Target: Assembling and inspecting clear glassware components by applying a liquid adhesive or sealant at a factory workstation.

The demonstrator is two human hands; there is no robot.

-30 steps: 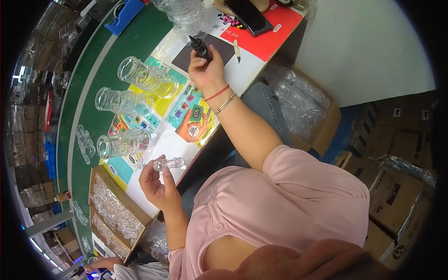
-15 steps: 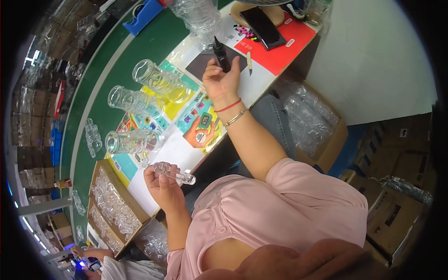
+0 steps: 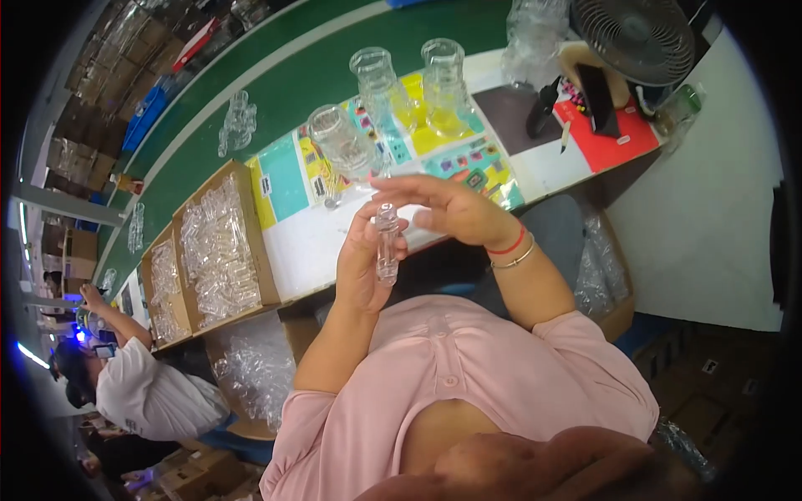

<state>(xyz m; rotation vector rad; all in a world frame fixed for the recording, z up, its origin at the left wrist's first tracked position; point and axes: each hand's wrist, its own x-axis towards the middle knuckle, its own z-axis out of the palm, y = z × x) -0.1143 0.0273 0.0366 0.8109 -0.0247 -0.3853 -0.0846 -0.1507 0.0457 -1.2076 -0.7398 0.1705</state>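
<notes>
A small clear glass vial stands upright in front of my chest, held in my left hand. My right hand reaches over it, fingers at the vial's top. A red band and a thin bracelet circle my right wrist. Just beyond my hands, on the white table, three clear glass jars lie on colourful printed sheets. A black marker lies further right on a dark pad, apart from both hands.
Two cardboard boxes full of clear vials sit on my left. A green belt runs behind the table. A fan, a red mat and bagged vials are on my right. Another person works at lower left.
My right hand has left the black marker on the pad and come back to the vial. My left hand has raised the vial upright. The camera view has swung round.
</notes>
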